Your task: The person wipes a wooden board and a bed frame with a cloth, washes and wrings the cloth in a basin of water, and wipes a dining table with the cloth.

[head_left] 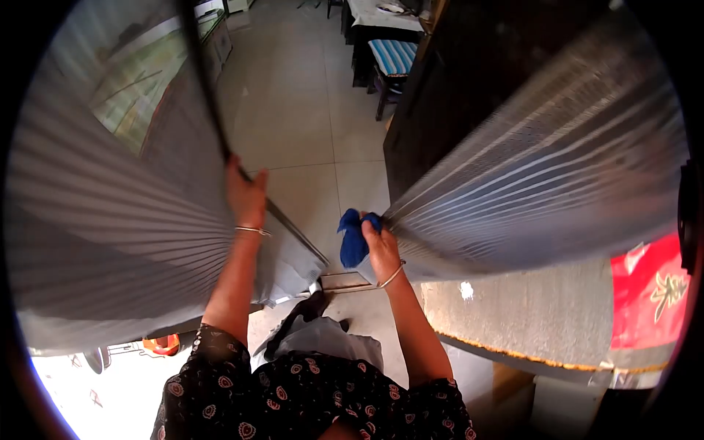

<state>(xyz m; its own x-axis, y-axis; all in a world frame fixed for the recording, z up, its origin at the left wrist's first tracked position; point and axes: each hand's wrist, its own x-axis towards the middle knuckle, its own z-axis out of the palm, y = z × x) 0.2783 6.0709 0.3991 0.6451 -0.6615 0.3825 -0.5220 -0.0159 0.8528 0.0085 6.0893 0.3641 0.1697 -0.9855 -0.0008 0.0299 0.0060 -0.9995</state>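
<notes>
A sheer, pleated door curtain hangs in two panels, parted in the middle. My left hand [247, 194] is closed around the dark edge strip [207, 95] of the left curtain panel [165, 220], with the thumb pointing right. Lower and to the right, my right hand [381, 249] grips a bunched blue cloth [353, 242]. The right curtain panel [513, 176] fans out from beside that hand; whether its edge is also in my fingers is hidden. Both wrists wear a thin bangle.
Beyond the doorway is a tiled floor [286, 110], with a stool with a striped cushion [393, 56] and a cloth-covered table [385, 16]. A dark door [447, 103] stands right of the opening. A metal threshold [345, 281] crosses near my feet. Red paper [649, 297] hangs at the right.
</notes>
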